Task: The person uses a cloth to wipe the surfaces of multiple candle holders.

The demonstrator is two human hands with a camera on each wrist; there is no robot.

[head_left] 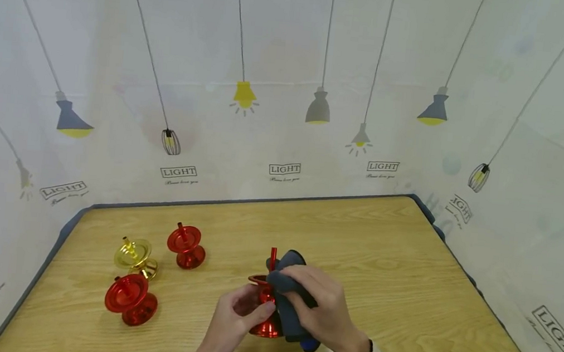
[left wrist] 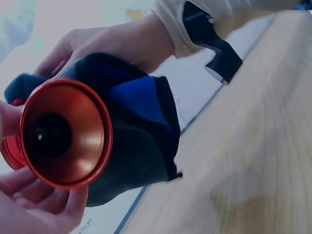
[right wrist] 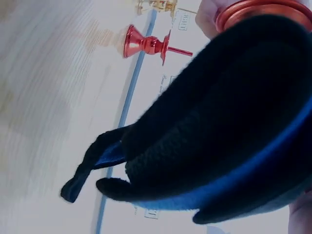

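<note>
My left hand (head_left: pixel 233 318) grips a shiny red holder (head_left: pixel 266 326) by its narrow middle, its thin stem pointing up. In the left wrist view the hollow underside of its base (left wrist: pixel 83 141) faces the camera, with my left fingers (left wrist: pixel 44 200) around it. My right hand (head_left: pixel 323 308) pinches a dark blue-grey cloth (head_left: pixel 291 316) against the right side of the holder's dish. The cloth (right wrist: pixel 209 126) covers much of the right wrist view and hides most of my right hand there.
At the left of the wooden table (head_left: pixel 381 252) stand a gold holder (head_left: pixel 134 253), a red holder (head_left: pixel 190 244) behind it to the right and another red holder (head_left: pixel 127 292) in front. Pale sheets (head_left: pixel 283 42) printed with lamps surround the table's back and sides.
</note>
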